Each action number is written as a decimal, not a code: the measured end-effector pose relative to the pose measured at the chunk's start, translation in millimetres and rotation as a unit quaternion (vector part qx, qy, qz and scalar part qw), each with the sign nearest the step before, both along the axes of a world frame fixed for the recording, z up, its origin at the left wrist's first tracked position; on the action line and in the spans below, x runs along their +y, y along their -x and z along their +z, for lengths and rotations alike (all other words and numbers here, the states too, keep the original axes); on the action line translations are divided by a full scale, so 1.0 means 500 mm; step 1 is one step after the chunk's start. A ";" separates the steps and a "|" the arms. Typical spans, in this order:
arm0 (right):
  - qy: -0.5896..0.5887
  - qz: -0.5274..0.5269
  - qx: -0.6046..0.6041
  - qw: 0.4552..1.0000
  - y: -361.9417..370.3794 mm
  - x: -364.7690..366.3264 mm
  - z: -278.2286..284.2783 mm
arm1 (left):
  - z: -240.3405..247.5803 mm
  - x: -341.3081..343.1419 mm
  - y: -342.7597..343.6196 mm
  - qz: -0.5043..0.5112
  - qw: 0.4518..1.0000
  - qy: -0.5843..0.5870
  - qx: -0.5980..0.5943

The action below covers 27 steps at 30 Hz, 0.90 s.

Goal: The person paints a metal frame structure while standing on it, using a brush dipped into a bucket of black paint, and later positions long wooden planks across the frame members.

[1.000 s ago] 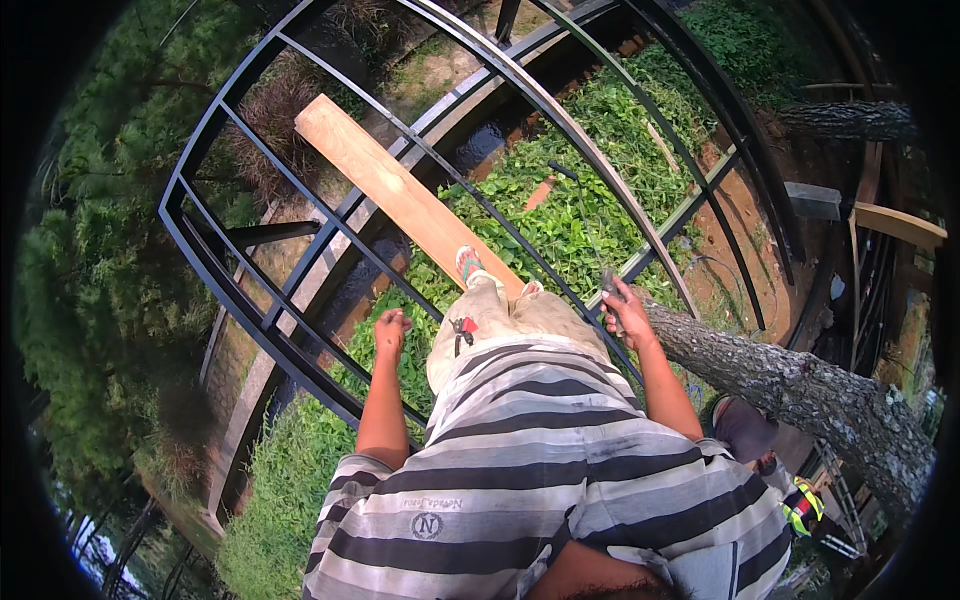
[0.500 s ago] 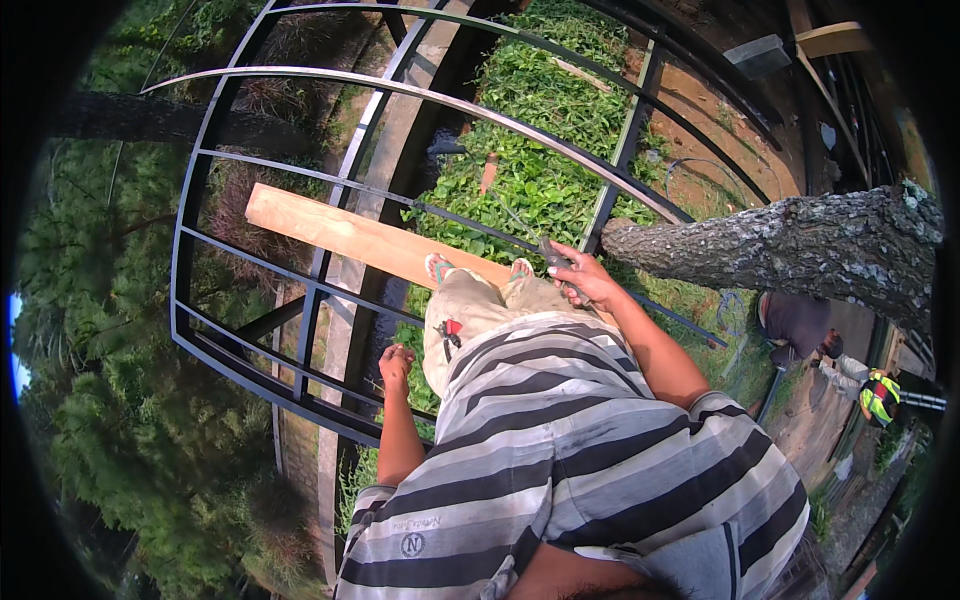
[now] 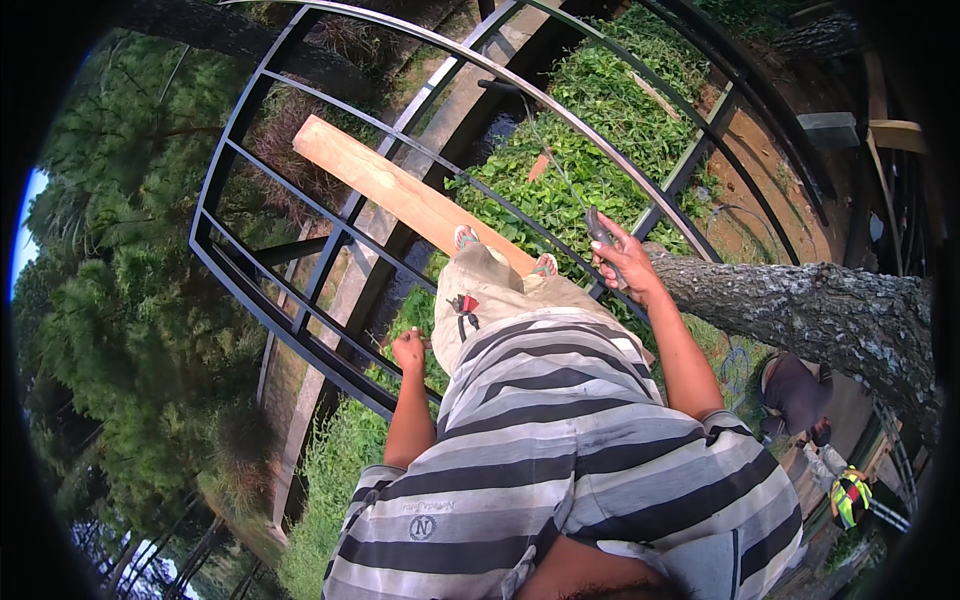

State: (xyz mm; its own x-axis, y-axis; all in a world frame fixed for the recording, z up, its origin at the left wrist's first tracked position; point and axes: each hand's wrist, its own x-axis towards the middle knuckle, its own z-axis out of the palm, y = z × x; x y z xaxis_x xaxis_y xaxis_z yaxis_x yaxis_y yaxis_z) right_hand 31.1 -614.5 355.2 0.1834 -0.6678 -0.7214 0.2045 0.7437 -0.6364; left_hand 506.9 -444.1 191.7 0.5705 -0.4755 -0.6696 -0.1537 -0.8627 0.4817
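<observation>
My right hand (image 3: 626, 263) is closed around the dark handle of a small paint roller (image 3: 601, 228). Its long thin rod reaches away over the green plants, with a black cylinder at the far end. Beyond my feet runs a black metal frame (image 3: 342, 226) of crossing bars, one long curved bar (image 3: 562, 118) paler than the others. My left hand (image 3: 409, 350) hangs beside my left thigh, near the frame's lower bars, fingers curled in and nothing visible in them. My sandalled feet stand on a wooden plank (image 3: 385, 190) laid across the frame.
Below the frame lie a concrete-edged ditch (image 3: 352, 262) and leafy ground plants. A thick tree trunk (image 3: 790, 302) leans close by on the right. Farther right, a person in a yellow vest (image 3: 850, 498) is near another person in dark clothing (image 3: 797, 390).
My view has turned, shifting the frame and plank in the picture. The right hand has extended outward with the roller, whose end now lies farther away. My left fingers have curled closer together.
</observation>
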 end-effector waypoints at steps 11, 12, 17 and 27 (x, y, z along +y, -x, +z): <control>-0.016 0.035 0.036 0.999 -0.151 -0.148 -0.038 | -0.108 -0.097 -0.148 0.054 0.998 0.037 0.001; -0.023 0.033 0.039 0.998 -0.172 -0.156 -0.046 | -0.108 -0.117 -0.164 0.011 1.000 0.017 0.009; -0.060 0.014 0.055 0.997 -0.269 -0.218 -0.037 | -0.105 -0.280 -0.246 0.018 0.996 0.047 0.072; -0.081 0.014 0.086 0.993 -0.376 -0.333 -0.076 | -0.181 -0.506 -0.348 -0.126 0.990 0.049 0.031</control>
State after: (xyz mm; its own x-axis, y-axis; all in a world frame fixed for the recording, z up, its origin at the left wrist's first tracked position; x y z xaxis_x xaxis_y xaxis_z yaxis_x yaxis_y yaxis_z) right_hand 219.0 -781.1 317.4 0.0648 -0.5371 -0.8410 0.0814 0.8428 -0.5320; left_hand 680.8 -696.8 101.3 0.3846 -0.6619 -0.6434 -0.3256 -0.7495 0.5764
